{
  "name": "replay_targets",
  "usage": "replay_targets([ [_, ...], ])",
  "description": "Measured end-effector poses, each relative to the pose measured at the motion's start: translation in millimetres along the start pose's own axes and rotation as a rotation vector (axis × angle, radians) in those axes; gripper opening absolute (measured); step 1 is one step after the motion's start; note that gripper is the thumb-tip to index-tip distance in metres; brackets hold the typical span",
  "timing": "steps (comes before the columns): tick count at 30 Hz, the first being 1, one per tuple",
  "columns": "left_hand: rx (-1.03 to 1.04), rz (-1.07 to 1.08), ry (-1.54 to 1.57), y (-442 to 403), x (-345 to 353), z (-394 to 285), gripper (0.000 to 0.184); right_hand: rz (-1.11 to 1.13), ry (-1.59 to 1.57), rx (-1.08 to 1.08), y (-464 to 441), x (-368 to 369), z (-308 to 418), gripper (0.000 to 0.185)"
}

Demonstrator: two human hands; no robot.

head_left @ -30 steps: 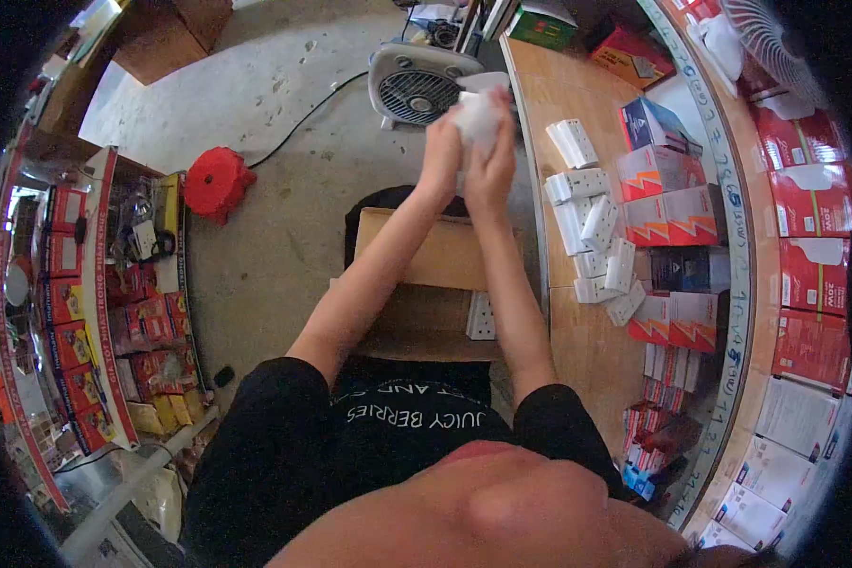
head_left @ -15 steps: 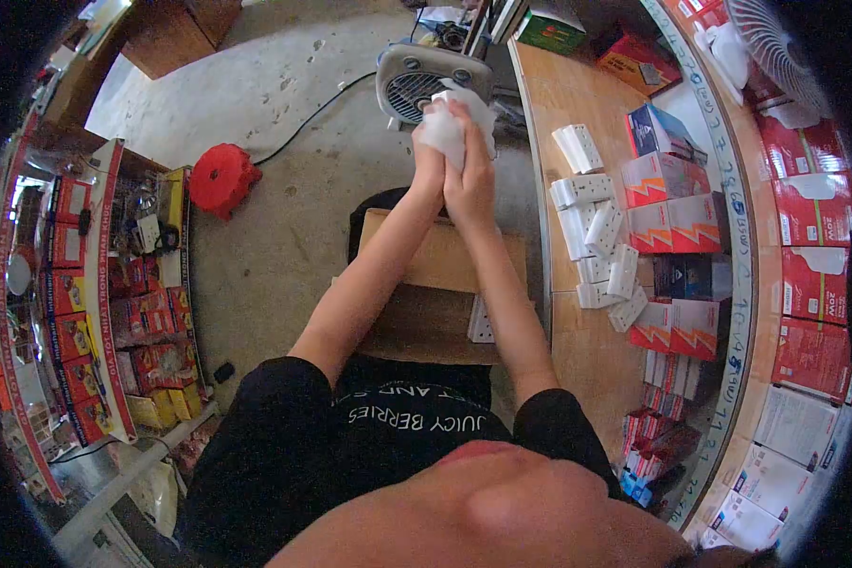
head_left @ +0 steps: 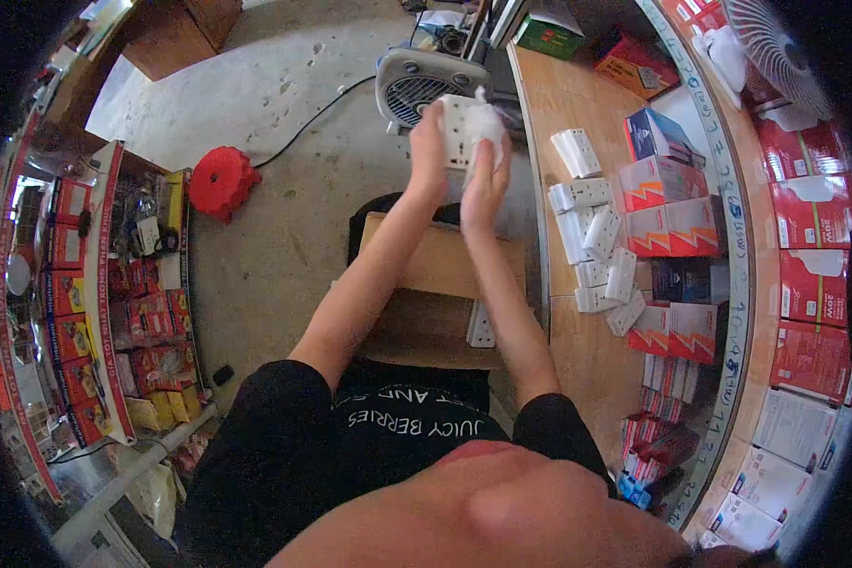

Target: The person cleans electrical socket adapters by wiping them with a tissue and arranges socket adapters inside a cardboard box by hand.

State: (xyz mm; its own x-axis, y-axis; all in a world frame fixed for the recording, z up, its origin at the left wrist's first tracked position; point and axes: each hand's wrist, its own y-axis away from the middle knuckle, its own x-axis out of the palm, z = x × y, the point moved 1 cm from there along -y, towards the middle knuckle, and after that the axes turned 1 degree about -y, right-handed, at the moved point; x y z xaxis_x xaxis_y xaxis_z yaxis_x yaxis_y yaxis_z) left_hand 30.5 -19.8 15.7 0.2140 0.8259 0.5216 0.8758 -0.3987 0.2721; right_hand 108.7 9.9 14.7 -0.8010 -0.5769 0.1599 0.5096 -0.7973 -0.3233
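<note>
My left hand (head_left: 429, 156) grips the left edge of a white power strip (head_left: 459, 128), whose socket holes face up. My right hand (head_left: 486, 185) is closed on a crumpled white cloth (head_left: 487, 125) that lies against the strip's right side. Both hands are raised in front of a grey box fan (head_left: 417, 85). Below my forearms is an open cardboard box (head_left: 435, 256) with another white socket strip (head_left: 480, 327) inside it at the right.
Several white socket strips (head_left: 601, 232) lie loosely piled on the wooden counter (head_left: 577, 350) at the right, beside orange-and-grey boxes (head_left: 672, 227). A red spool (head_left: 222, 183) is on the floor at the left, near shelves of packaged goods (head_left: 151, 317).
The hands have opened from their tight clasp around the cloth. The strip's socket face now shows between them, with the cloth shifted to its right side.
</note>
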Motion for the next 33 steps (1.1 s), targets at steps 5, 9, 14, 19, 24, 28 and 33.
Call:
replay_targets([
  [5, 0.112, -0.102, 0.030, -17.6, -15.6, -6.3, 0.038, 0.066, -0.095, 0.064, 7.8, 12.3, 1.8, 0.040],
  [9, 0.279, -0.077, -0.116, -10.2, -8.1, -8.6, 0.040, 0.053, -0.262, 0.080, -1.1, 6.8, -0.6, 0.041],
  [14, 0.277, 0.117, -0.311, 5.7, 6.0, -3.9, 0.035, -0.003, -0.223, 0.044, -11.9, -7.7, 1.8, 0.044],
  [19, 0.051, 0.051, -0.019, -1.1, -0.7, 0.6, 0.030, 0.073, -0.027, -0.053, -3.8, 1.5, 8.5, 0.044],
  [24, 0.033, -0.020, 0.278, -20.6, -19.0, 0.1, 0.033, 0.197, 0.125, -0.076, 7.1, 11.2, 6.5, 0.047],
  [28, 0.009, -0.021, 0.264, -18.7, -16.6, -0.3, 0.034, 0.204, 0.108, -0.070, 5.9, 11.3, 12.8, 0.047],
  [33, -0.063, 0.107, 0.055, -5.3, 0.1, 9.0, 0.036, 0.051, 0.098, -0.077, -9.4, -3.8, 22.2, 0.045],
])
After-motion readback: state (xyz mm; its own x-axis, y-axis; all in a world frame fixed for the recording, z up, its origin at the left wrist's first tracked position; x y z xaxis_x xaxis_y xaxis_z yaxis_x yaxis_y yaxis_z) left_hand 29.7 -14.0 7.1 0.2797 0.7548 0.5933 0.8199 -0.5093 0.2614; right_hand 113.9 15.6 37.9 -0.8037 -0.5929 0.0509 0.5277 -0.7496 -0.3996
